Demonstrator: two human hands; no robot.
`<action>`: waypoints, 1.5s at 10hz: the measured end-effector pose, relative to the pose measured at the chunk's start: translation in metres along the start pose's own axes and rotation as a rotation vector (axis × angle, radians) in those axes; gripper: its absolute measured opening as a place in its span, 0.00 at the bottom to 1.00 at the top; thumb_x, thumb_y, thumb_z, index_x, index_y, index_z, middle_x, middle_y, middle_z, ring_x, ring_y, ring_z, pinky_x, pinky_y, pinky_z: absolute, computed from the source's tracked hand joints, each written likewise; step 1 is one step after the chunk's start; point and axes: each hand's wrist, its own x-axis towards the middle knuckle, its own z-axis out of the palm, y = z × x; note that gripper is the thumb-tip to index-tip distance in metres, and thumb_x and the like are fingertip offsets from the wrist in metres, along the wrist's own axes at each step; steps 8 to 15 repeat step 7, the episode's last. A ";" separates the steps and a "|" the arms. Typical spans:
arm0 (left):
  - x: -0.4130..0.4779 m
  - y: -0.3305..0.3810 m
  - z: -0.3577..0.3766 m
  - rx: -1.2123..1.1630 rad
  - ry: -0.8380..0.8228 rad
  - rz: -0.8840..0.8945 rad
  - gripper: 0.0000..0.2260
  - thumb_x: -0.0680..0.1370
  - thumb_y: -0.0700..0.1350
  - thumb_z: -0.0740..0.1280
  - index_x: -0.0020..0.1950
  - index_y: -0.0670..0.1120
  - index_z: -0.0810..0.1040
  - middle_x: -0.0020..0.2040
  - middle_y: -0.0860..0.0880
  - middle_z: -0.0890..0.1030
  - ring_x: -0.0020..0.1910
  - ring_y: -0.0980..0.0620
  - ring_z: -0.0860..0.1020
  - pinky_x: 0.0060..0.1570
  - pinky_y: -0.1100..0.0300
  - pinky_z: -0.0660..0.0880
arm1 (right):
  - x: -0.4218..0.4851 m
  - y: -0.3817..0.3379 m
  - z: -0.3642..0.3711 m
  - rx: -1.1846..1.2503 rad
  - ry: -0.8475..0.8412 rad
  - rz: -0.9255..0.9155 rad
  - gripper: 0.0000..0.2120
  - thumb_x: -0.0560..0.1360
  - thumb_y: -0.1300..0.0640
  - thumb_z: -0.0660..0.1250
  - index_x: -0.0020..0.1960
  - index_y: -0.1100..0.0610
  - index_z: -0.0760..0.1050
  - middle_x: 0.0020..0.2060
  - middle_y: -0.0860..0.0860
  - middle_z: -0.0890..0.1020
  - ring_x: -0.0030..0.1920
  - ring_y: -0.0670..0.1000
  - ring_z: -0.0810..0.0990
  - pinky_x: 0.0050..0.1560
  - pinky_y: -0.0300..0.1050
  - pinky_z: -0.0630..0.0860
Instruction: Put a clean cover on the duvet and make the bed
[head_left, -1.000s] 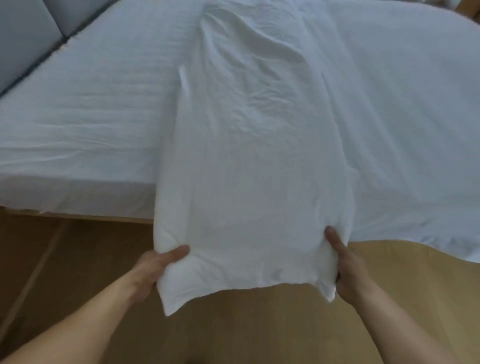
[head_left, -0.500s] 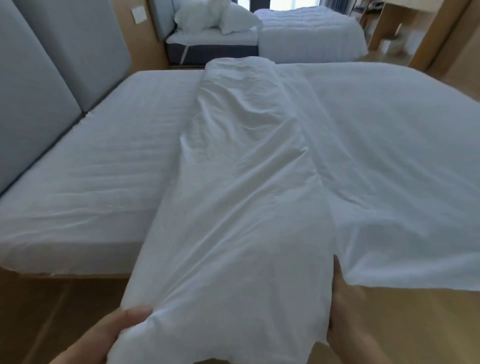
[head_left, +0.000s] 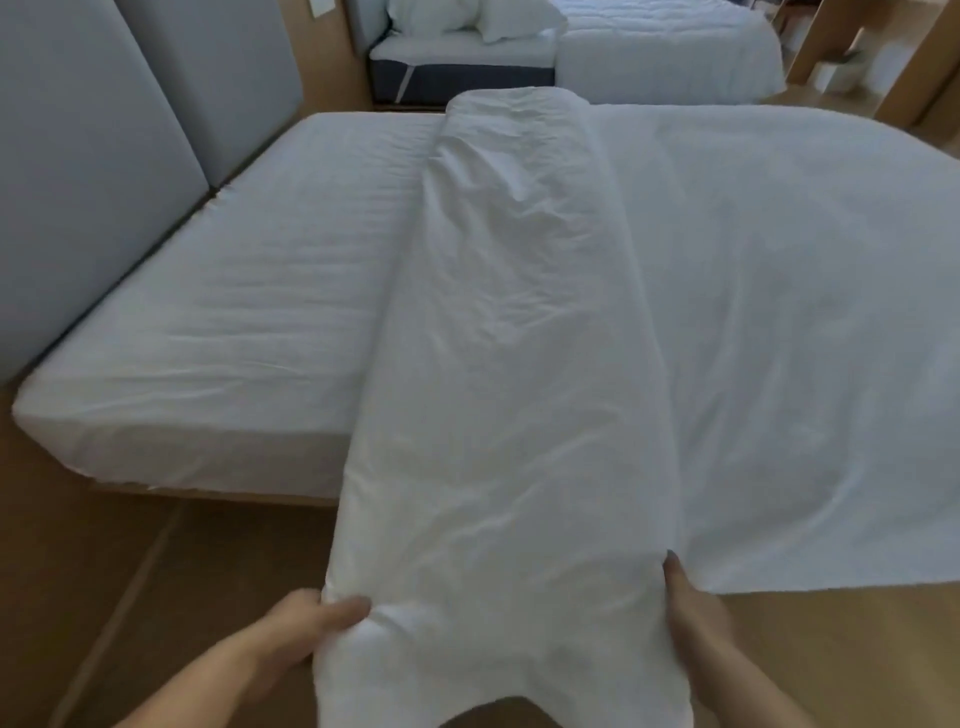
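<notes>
A long white roll of duvet and cover lies across the bed from its far side to past the near edge. My left hand grips the roll's near left corner, and my right hand grips its near right side. The near end of the roll hangs off the bed above the floor. To the right of the roll, a flat white sheet of cover is spread over the bed and overhangs the near edge. Left of the roll lies the bare fitted mattress.
A grey padded headboard stands at the left. A second bed with pillows is behind. Wooden floor runs along the near side, and wooden furniture stands at the far right.
The view has tilted up from the bed's near edge to take in the whole bed and the room. Both hands keep their grip on the roll's near end.
</notes>
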 end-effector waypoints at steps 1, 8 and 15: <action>0.001 -0.005 0.010 -0.024 0.007 0.026 0.30 0.63 0.51 0.82 0.60 0.42 0.77 0.51 0.45 0.86 0.49 0.44 0.85 0.47 0.50 0.79 | -0.010 0.001 0.002 -0.082 -0.098 -0.036 0.38 0.74 0.29 0.60 0.61 0.63 0.76 0.58 0.61 0.79 0.57 0.62 0.77 0.58 0.53 0.71; 0.009 -0.070 0.016 0.516 0.103 0.002 0.13 0.75 0.43 0.71 0.58 0.41 0.80 0.51 0.49 0.83 0.52 0.50 0.81 0.44 0.62 0.76 | 0.042 0.061 -0.034 -0.627 -0.003 -0.287 0.16 0.80 0.46 0.64 0.58 0.57 0.78 0.53 0.56 0.83 0.49 0.57 0.79 0.52 0.49 0.76; 0.009 -0.070 0.016 0.516 0.103 0.002 0.13 0.75 0.43 0.71 0.58 0.41 0.80 0.51 0.49 0.83 0.52 0.50 0.81 0.44 0.62 0.76 | 0.042 0.061 -0.034 -0.627 -0.003 -0.287 0.16 0.80 0.46 0.64 0.58 0.57 0.78 0.53 0.56 0.83 0.49 0.57 0.79 0.52 0.49 0.76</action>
